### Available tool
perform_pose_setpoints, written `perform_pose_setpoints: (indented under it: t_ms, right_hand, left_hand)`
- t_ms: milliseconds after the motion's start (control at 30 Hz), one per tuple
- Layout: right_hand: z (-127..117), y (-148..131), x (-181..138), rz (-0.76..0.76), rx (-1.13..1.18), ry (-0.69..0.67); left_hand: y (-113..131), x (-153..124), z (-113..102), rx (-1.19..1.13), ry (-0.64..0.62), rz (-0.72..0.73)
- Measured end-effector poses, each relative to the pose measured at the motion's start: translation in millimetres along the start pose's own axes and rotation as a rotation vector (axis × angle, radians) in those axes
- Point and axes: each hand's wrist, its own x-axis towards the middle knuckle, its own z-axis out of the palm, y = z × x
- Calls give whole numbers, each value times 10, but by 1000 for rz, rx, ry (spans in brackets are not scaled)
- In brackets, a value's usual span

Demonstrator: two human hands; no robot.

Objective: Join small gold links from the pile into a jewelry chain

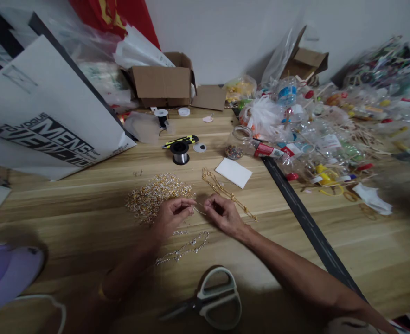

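My left hand [172, 215] and my right hand [223, 214] meet over the wooden table [86, 204], fingers pinched together. A thin wire or thread [200, 211] runs between the two pinches. What the left fingertips pinch is too small to name. A heap of small gold and silver beads [156, 194] lies just beyond my left hand. A finished beaded strand [184, 248] rests under my wrists. A gold chain [226, 191] trails away past my right hand.
Scissors [212, 299] lie near the front edge. A wire spool [180, 153], a yellow utility knife [180, 140], a white card [233, 172] and a bead jar [238, 143] sit further back. Cardboard boxes [163, 83] and piled plastic bags [330, 125] crowd the far right.
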Motion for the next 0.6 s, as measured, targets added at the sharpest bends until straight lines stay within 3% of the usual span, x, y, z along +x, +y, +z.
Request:
perform_pose_setpoints:
  t_ms: [600]
  right_hand:
    - [17,10,-55,-144,-144,-112]
  left_hand:
    - [-46,-43,37,115,70,77]
